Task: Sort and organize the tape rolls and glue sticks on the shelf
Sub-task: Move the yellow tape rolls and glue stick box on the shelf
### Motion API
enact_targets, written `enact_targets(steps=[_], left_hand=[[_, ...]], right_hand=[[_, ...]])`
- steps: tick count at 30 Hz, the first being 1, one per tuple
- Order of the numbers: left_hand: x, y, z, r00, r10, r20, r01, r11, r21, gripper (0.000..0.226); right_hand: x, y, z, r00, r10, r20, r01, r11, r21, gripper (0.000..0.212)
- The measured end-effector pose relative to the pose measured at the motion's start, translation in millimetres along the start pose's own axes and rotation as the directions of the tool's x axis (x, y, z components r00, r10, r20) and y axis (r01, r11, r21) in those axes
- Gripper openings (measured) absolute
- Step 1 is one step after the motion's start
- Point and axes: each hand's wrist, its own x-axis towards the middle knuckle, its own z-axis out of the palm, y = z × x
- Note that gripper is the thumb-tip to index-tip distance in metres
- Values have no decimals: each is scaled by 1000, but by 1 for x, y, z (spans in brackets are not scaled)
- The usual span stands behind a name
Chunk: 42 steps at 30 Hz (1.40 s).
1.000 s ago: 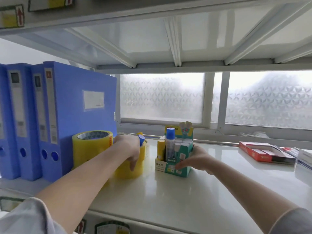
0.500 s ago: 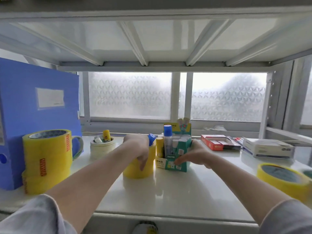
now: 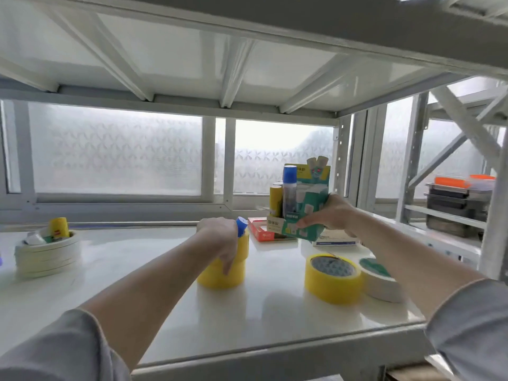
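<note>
— Where is the green glue stick box sitting?

— It is hanging tilted above the shelf, off its surface; the right hand is gripping it with fingers curled round its side. Glue sticks, one blue-capped and one yellow, are standing in it.

— And the left hand?

— Its fingers are wrapping over a stack of yellow tape rolls with a blue cap poking out on top.

— Anything nearby?

— A yellow tape roll and a white roll are lying to the right, white rolls far left.
</note>
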Motion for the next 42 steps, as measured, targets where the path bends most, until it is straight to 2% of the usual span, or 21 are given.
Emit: enact_targets(steps=[7,14,23,27,31,35,40,42], left_hand=[[26,71,-16,993,102,-63,-103,995,1,68],[52,126,-28,986,146,-77,-150,987,-51,67],[78,156,-36,981,176,-88,-180,983,-44,60],[86,168,-39,974,209,-90,-215,975,-57,56],[87,179,-42,970,225,-89,-232,970,-75,49],[90,184,-41,966,243,-90,-253,960,-119,51],[93,186,-45,957,274,-91,-289,911,-295,56],[92,185,-46,954,290,-77,-299,892,-339,57]], right_hand=[[7,54,-57,992,95,-86,-93,995,27,65],[18,100,-74,980,179,-83,-180,984,2,65],[31,132,-66,971,228,-70,-228,974,11,44],[36,143,-57,970,239,-40,-239,971,-4,69],[32,146,-55,966,254,-50,-254,967,-4,82],[26,145,-56,955,292,-54,-293,956,-14,85],[23,146,-57,957,284,-56,-288,955,-73,101],[20,142,-59,954,298,-39,-301,948,-104,91]])
